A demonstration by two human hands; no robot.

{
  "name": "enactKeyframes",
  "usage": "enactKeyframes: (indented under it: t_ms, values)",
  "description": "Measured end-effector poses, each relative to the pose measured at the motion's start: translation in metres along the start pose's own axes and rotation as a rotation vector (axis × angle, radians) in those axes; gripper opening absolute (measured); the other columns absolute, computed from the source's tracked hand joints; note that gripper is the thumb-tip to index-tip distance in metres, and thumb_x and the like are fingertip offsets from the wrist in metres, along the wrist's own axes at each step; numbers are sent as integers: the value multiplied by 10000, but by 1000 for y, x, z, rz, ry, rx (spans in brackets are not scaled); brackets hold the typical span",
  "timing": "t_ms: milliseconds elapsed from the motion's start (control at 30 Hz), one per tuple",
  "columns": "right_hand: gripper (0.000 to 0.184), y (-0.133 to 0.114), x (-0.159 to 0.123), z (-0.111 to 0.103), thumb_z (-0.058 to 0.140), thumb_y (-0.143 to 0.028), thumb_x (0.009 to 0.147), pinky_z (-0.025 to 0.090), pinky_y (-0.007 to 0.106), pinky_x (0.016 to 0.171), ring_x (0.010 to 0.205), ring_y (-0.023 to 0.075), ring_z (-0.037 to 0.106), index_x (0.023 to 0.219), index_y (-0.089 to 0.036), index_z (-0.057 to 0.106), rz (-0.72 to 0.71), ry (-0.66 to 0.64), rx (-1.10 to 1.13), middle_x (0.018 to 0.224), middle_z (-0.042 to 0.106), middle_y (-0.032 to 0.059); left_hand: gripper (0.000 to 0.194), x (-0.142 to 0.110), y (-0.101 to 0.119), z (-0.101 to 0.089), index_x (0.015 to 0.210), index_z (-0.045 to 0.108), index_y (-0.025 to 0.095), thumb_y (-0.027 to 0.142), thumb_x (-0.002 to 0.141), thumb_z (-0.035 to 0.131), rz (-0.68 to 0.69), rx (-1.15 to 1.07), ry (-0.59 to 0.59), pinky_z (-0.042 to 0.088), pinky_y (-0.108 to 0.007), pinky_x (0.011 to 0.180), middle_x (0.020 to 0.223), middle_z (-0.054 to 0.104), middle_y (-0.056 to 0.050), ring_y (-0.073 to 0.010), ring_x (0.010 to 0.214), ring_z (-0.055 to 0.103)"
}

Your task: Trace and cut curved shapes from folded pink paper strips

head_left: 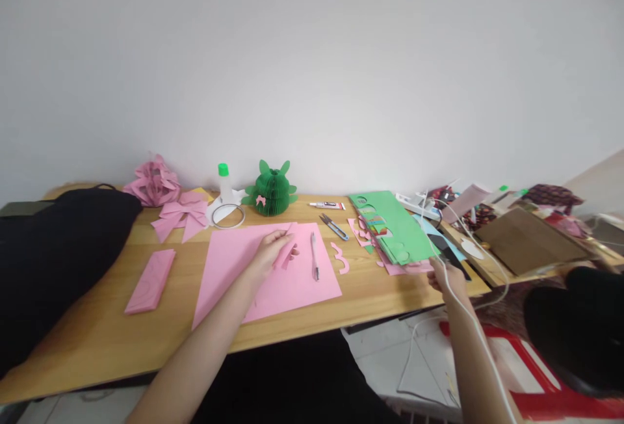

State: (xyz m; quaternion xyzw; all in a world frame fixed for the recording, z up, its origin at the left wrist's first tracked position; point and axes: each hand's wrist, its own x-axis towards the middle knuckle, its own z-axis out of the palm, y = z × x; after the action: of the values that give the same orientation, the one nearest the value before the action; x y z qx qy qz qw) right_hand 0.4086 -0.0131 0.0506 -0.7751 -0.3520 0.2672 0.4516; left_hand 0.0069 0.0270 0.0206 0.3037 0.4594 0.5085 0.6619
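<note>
My left hand (273,250) rests on a large pink paper sheet (229,268) and pinches a small pink cut-out piece (288,253) between its fingers. A pen (314,256) lies on the same sheet to the right. My right hand (447,276) reaches to the table's right end, closed near a white cable (468,320) beside a stack of green and pink sheets (394,229); what it grips is unclear.
Scissors (334,225), a glue tube (327,205), a green paper tree (272,190), a glue bottle (224,183), a tape ring (227,216), pink bows (181,212), a folded pink strip (151,279) and a black bag (53,248) lie on the wooden table (97,339).
</note>
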Motion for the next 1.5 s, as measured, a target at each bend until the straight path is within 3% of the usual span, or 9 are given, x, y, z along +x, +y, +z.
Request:
enactKeyframes:
  t_ms: [67, 167, 267, 367, 533, 633, 867, 1167, 1500]
  values:
    - [312, 4, -23, 2, 613, -314, 825, 232, 213, 331, 298, 72, 327, 564, -169, 525, 46, -159, -128, 341, 393, -58, 196, 0, -1, -1, 783, 615, 141, 282, 744, 746, -6, 9, 0, 490, -223, 525, 620, 653, -9, -143, 560, 648]
    - [368, 7, -66, 23, 679, -373, 713, 164, 200, 314, 256, 56, 294, 472, -181, 477, 66, -501, -232, 303, 382, -55, 174, 2, -3, -3, 914, 631, 126, 287, 855, 661, -26, 38, 1, 527, -256, 623, 776, 671, -26, -137, 666, 650]
    - [355, -1, -108, 55, 655, -476, 699, 270, 199, 356, 311, 69, 394, 570, -169, 535, -2, -814, -204, 404, 518, -23, 288, 4, -3, -4, 1135, 591, 140, 334, 922, 588, -56, 70, -3, 558, -367, 781, 1085, 637, -73, -179, 904, 641]
    - [364, -23, -130, 88, 592, -536, 743, 306, 197, 394, 371, 68, 416, 704, -175, 570, -117, -944, -128, 482, 525, -47, 349, 4, -3, -4, 1217, 558, 158, 348, 924, 584, -66, 82, -17, 543, -425, 856, 1210, 591, -94, -216, 1023, 615]
    - [313, -70, -120, 144, 574, -496, 785, 401, 230, 524, 515, 98, 518, 782, -183, 589, -342, -877, -29, 631, 568, -24, 307, 1, -5, -1, 1128, 594, 140, 342, 899, 619, -41, 57, -45, 550, -378, 808, 1105, 638, -82, -195, 934, 642]
    - [315, -91, -103, 179, 611, -486, 773, 389, 249, 574, 573, 118, 523, 688, -184, 590, -454, -807, -19, 645, 583, -4, 334, 0, -6, 1, 919, 638, 126, 359, 731, 787, 8, 20, -53, 527, -279, 734, 882, 687, -49, -160, 779, 659]
    - [445, -99, -85, 235, 588, -569, 747, 326, 264, 566, 539, 115, 416, 524, -193, 502, -624, -828, 62, 509, 464, -31, 499, 1, -3, 1, 735, 664, 137, 433, 423, 918, 104, -31, 8, 467, -205, 616, 704, 674, 3, -109, 636, 616]
    - [484, -73, -84, 240, 558, -627, 760, 328, 249, 497, 505, 104, 380, 550, -206, 447, -487, -873, 185, 520, 423, -35, 385, 1, 1, -3, 762, 699, 142, 395, 531, 875, 54, 39, 110, 461, -223, 583, 718, 689, -21, -134, 642, 621]
    - [431, -79, -92, 231, 657, -585, 708, 328, 233, 482, 506, 90, 397, 591, -188, 535, -354, -867, 258, 526, 471, -36, 247, -2, 0, -2, 748, 715, 152, 339, 613, 805, 54, 159, 172, 465, -227, 589, 668, 665, -6, -127, 619, 584]
